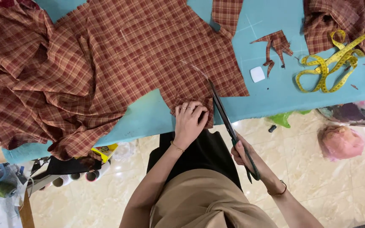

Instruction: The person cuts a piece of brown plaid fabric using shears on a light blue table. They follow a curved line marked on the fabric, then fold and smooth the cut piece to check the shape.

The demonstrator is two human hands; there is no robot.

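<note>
- Left hand: fingers curled down flat on the edge of the plaid fabric, pinning it at the near edge of the blue surface; grip is a press, not a closed fist, nothing lifted.
- Right hand: grip closed round the handles of the scissors, held below the surface edge, over the floor.
- Scissors: long dark blades point up and away from the person, tip in the fabric just right of the left hand; blades look nearly closed, exact gap hard to tell.
- Plaid fabric: red and tan check, spread over most of the surface, bunched in folds at left, flatter in the middle where a faint chalk line runs toward the scissors tip.
- Small fabric scrap lies apart on bare blue, right of the main piece.
- White chalk piece just below the scrap.
- Yellow tape measure in loose loops at right, touching more plaid cloth at the far right corner.
- Pink bag on the tiled floor below.
</note>
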